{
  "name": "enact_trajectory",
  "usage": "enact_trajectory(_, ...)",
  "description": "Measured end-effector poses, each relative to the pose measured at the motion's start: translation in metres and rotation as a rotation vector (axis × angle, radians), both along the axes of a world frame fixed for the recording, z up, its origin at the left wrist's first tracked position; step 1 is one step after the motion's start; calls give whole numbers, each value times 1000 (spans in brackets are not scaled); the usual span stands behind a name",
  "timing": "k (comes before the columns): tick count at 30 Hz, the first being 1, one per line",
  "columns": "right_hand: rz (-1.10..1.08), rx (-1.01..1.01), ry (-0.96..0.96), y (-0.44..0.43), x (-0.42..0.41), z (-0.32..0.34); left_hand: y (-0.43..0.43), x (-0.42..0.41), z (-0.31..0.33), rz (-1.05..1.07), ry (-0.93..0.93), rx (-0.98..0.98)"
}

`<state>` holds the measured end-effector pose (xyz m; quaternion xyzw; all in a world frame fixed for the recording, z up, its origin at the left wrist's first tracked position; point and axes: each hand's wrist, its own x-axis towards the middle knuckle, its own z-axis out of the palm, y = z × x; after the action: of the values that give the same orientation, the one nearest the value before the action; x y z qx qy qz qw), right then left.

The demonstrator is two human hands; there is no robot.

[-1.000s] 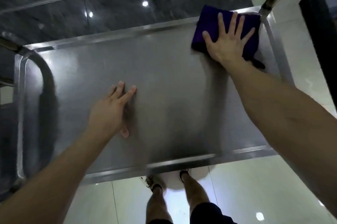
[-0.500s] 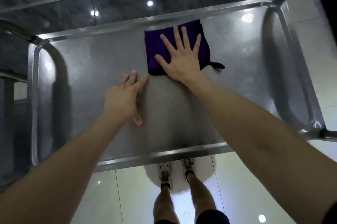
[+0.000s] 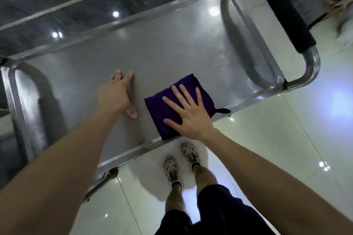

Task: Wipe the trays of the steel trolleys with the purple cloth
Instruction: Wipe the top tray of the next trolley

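Your right hand [image 3: 188, 116] lies flat on the folded purple cloth [image 3: 157, 113], fingers [image 3: 183, 95] straight and spread wide, palm pressing the cloth onto the steel tray [image 3: 172, 43]. Nothing is gripped; the hand simply bears down on the fabric. The cloth sits at the near edge of the tray, right of the middle, with its lower corner touching the raised rim [image 3: 131, 151] in front of you. A small black loop [image 3: 222, 110] sticks out from the cloth's right side and rests on that rim.

Your left hand [image 3: 114, 95] is flat on the bare steel just beside the cloth, to its left and not touching it. The fingers are extended and held close together, the thumb pointing back towards you. It holds nothing.

The tray is the top level of the trolley [image 3: 305, 80], and its surface is dull grey with bright light reflections. At the right end the trolley's tubular handle [image 3: 282, 9] rises above the tray, wrapped in black padding. You stand on a glossy pale tiled floor [image 3: 267, 139], and your two light shoes [image 3: 172, 168] show below the tray's near rim. Beyond the far rim the floor is dark and polished.
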<state>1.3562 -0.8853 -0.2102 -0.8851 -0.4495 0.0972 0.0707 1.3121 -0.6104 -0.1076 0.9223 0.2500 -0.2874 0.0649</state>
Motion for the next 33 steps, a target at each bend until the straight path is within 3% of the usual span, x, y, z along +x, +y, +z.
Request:
enact_trajectory(7,-142,-97,27,-88,64,10,8,-2,-16,-50,-38,21)
enact_trajectory(14,-322,-189,73,-119,208,13,10,-4,-18,4,-18,40)
enact_trajectory(25,-301,-179,69,56,362,16,-4,18,11,-2,54,74)
enact_trajectory(33,-156,-127,45,167,321,13,15,31,3,33,37,63)
